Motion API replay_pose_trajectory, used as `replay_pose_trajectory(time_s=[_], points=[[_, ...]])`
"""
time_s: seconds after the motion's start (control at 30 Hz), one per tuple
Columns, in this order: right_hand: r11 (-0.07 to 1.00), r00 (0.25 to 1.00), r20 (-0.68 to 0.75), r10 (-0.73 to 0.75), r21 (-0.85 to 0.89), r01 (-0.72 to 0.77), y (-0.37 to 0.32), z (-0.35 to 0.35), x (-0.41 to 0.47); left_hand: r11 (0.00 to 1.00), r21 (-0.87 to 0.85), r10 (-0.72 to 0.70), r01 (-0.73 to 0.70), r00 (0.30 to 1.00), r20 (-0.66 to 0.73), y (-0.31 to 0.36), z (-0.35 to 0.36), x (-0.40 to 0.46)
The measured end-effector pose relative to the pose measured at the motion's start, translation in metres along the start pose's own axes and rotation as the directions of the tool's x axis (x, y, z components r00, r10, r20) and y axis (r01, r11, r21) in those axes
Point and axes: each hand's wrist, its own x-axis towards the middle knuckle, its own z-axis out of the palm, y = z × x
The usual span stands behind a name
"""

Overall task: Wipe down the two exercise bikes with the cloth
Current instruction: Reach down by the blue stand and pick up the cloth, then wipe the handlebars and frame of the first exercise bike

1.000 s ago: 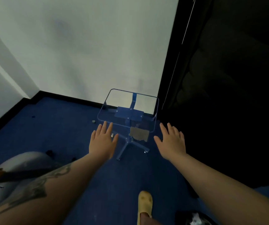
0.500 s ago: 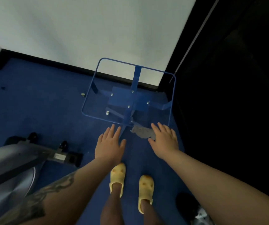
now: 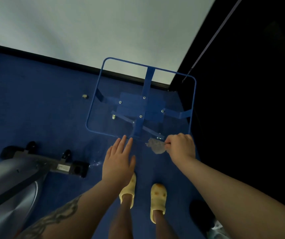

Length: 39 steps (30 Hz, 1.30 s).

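Right hand [image 3: 181, 146] pinching grey cloth [image 3: 156, 147], left hand [image 3: 119, 160] spread flat

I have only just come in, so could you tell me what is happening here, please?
A person stands on blue carpet and is picking up a grey cloth. The right hand pinches its edge beside a blue-framed glass table. The left hand hovers open with nothing in its grip. A silver exercise bike stands at the left, not yet touched.

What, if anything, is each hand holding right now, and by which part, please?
The right hand pinches the grey cloth by its right edge; the left hand is open and empty.
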Motion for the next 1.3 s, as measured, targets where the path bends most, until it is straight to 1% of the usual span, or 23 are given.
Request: replay_pose_trajectory(time_s=[0.07,0.17,0.27,0.37,0.47,0.53,0.6,0.7,0.8,0.93,1.1,1.2,1.3], points=[[0.999,0.999,-0.036,-0.017,0.036,0.018,-0.002,-0.011,-0.006,1.000,-0.010,-0.024,0.024,1.000,-0.006,0.001,-0.012,-0.001],[0.992,0.991,-0.087,-0.101,0.071,0.107,-0.007,-0.033,-0.022,0.996,-0.049,-0.081,0.080,0.997,-0.017,0.006,-0.037,-0.004],[0.979,0.972,-0.158,-0.172,0.077,0.186,-0.014,-0.066,-0.043,0.993,-0.087,-0.090,0.084,0.994,-0.068,0.021,-0.070,-0.012],[0.960,0.940,-0.260,-0.220,0.111,0.255,-0.024,-0.102,-0.063,0.987,-0.155,-0.073,0.049,0.986,-0.152,0.037,-0.106,-0.021],[0.910,0.907,-0.355,-0.227,0.254,0.328,-0.032,-0.142,-0.086,0.970,-0.242,-0.074,-0.001,0.951,-0.299,0.049,-0.150,-0.044],[0.865,0.872,-0.429,-0.237,0.316,0.390,-0.036,-0.166,-0.101,0.968,-0.247,-0.072,-0.035,0.909,-0.410,0.053,-0.176,-0.064],[0.818,0.822,-0.504,-0.265,0.335,0.468,-0.042,-0.187,-0.116,0.970,-0.239,-0.091,-0.034,0.866,-0.491,0.056,-0.199,-0.086],[0.731,0.742,-0.586,-0.327,0.341,0.591,-0.057,-0.215,-0.139,0.970,-0.245,-0.156,0.013,0.805,-0.573,0.060,-0.224,-0.127],[0.628,0.658,-0.634,-0.406,0.328,0.705,-0.077,-0.231,-0.160,0.961,-0.265,-0.237,0.079,0.726,-0.646,0.057,-0.236,-0.173],[0.480,0.560,-0.635,-0.532,0.319,0.817,-0.112,-0.233,-0.190,0.936,-0.272,-0.353,0.225,0.620,-0.701,0.046,-0.240,-0.240],[0.309,0.450,-0.586,-0.674,0.329,0.892,-0.161,-0.220,-0.232,0.867,-0.346,-0.488,0.359,0.472,-0.734,0.026,-0.236,-0.322],[0.229,0.400,-0.555,-0.729,0.354,0.907,-0.190,-0.213,-0.262,0.815,-0.407,-0.560,0.412,0.380,-0.736,0.012,-0.231,-0.369],[0.168,0.343,-0.530,-0.775,0.350,0.921,-0.219,-0.205,-0.291,0.779,-0.463,-0.604,0.423,0.307,-0.735,-0.005,-0.228,-0.409]])
